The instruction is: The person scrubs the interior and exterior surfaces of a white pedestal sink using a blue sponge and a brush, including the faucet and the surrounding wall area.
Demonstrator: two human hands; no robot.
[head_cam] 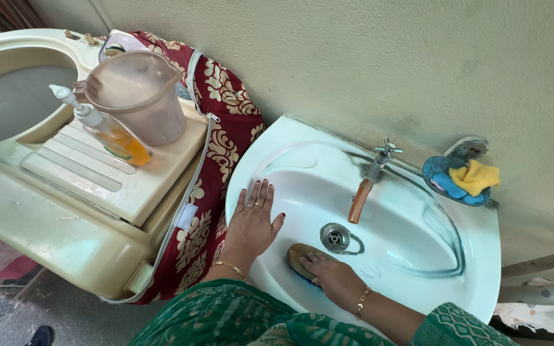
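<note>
Pressing the right hand point(328, 274) flat onto a stiff, light, probably wet-slick scrub brush point(304, 258) in the basin point(411, 243) beside the drain point(335, 237), gripping best across its back, left hand point(253, 223) spreading flat nearby.

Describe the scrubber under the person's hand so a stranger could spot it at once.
Start at the white wash basin fixed to the wall, then find the metal drain in its bowl. Just left of the drain, the right hand presses down on the scrubber. It is an oval pad, tan on top with a blue underside.
</note>
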